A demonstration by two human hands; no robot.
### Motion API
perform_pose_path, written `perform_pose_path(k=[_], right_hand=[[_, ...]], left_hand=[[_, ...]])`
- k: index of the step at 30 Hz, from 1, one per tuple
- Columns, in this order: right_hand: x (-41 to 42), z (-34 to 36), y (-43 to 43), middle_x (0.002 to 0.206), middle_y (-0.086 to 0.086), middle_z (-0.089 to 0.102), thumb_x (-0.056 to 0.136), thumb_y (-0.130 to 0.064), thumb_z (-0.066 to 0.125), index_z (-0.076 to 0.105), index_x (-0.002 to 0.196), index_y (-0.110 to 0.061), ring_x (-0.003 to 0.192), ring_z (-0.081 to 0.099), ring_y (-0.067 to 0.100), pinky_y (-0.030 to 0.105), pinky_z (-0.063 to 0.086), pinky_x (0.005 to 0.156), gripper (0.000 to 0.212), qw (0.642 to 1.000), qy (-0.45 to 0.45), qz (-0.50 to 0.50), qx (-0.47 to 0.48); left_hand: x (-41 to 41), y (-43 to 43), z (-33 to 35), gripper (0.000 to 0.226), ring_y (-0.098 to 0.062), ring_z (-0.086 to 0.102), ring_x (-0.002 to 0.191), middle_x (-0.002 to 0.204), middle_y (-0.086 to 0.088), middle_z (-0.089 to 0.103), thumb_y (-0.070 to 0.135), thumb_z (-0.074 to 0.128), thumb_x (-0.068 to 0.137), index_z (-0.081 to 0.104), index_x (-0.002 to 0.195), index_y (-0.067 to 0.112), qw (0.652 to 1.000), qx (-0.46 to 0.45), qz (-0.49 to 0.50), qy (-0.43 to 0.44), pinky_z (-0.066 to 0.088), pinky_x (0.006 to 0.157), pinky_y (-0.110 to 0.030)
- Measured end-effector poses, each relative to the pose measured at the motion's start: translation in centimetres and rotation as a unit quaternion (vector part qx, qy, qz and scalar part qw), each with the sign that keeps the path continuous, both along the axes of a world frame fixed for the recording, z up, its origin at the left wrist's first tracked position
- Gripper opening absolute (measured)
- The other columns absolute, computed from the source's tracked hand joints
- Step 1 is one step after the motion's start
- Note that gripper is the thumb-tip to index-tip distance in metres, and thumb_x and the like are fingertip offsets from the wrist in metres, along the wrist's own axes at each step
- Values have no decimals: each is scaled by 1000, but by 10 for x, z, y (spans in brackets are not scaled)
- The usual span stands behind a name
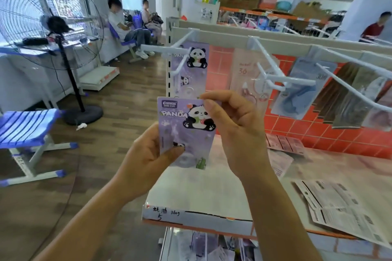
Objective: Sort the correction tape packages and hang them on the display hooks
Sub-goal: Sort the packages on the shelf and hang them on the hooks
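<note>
Wooden flooring runs off to the left past a big standing fan (51, 25) and a blue-slatted chair (27, 125), while the near right is taken up by a display rack with an orange tiled back panel (297, 129), white hooks and a white shelf (201, 188). Held upright over the shelf's left end is a purple panda correction tape package (184, 129), just below and nearer than the left hook (165, 48), not yet on it. The left hand (148, 154) pinches its lower left edge, thumb pressed on the front; the right hand (231, 125) pinches the top right corner with curled fingers. Its hang hole is hard to make out at the top edge, so I cannot tell whether it is lined up. Sorting looks partly done. A matching hung panda package (195, 59) already sits on the left hook, a pink package (246, 72) hangs at the middle hook (290, 80), and a blue package (305, 86) hangs further right beside what seem to be brown and grey ones, too blurred to name. Still to go, by my reading, are the held package and the loose packages (343, 207) lying face down on the near right of the shelf, with more pinkish ones (284, 144) lying against the back panel. Seating this package with its twin on the left hook seems the step in hand.
</note>
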State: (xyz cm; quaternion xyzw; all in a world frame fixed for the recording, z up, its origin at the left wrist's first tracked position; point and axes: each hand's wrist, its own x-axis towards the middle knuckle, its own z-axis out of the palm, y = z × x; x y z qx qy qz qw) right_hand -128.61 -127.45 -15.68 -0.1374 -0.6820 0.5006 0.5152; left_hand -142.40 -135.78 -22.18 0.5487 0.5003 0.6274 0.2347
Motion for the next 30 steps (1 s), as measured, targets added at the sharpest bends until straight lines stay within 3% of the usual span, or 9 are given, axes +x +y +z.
perform_pose_path(k=[5,9,12,14,18,20,24,27,30], right_hand=[[-5,22,-12,73,-11,68,88,0,59,67,87,-16,68,63,5,18,52,64,18,999,33,11,40],[-10,32,-17,75,-9,68,89,-1,59,67,88,-17,69,63,4,17,51,66,18,997,41,10,58],[-14,35,-17,74,-7,67,89,-1,59,67,88,-17,68,60,5,16,50,63,18,997,43,5,59],[-18,36,-15,73,-5,67,89,1,58,67,88,-14,67,60,8,19,51,63,17,998,52,7,38],[-23,36,-13,78,8,66,89,-1,58,67,91,-12,72,58,23,43,53,69,14,998,53,4,24],[-23,36,-13,79,7,67,89,-1,58,67,91,-12,72,59,23,46,53,69,14,998,50,-2,25],[-24,35,-13,79,8,67,89,0,59,67,90,-14,71,61,19,39,55,68,15,998,43,-16,43],[-26,36,-13,77,3,67,89,-1,60,67,91,-14,68,62,8,22,55,66,15,997,29,-33,66],[-30,35,-6,78,-1,67,89,-2,60,67,91,-14,68,62,5,17,54,66,14,996,11,-58,64]], left_hand=[[-6,-8,23,35,-4,67,94,101,15,71,3,65,82,58,112,20,999,46,0,-10,52,79,-17],[-9,-11,35,44,-6,67,96,103,12,71,5,66,82,65,104,43,998,71,3,-2,52,79,-17],[-11,-9,38,35,-3,67,90,96,15,72,7,61,78,65,101,33,997,70,4,-12,52,75,-14],[-13,-8,39,29,-1,67,88,95,15,71,8,63,81,59,105,23,998,62,14,3,51,75,-14],[-15,-6,42,29,-4,67,89,98,10,71,11,60,80,56,107,20,998,55,17,19,53,75,-16],[-15,-7,42,30,-5,68,88,99,10,71,11,60,79,56,108,19,998,56,16,14,53,75,-16],[-16,-7,40,30,-9,68,90,102,3,71,10,59,79,56,109,16,999,53,10,4,53,76,-18],[-20,-6,38,27,-12,69,90,101,1,71,8,64,84,57,109,14,999,48,5,-8,55,77,-22],[-25,-1,36,31,-19,68,94,107,-7,69,12,63,84,57,115,13,999,30,9,3,57,80,-29]])
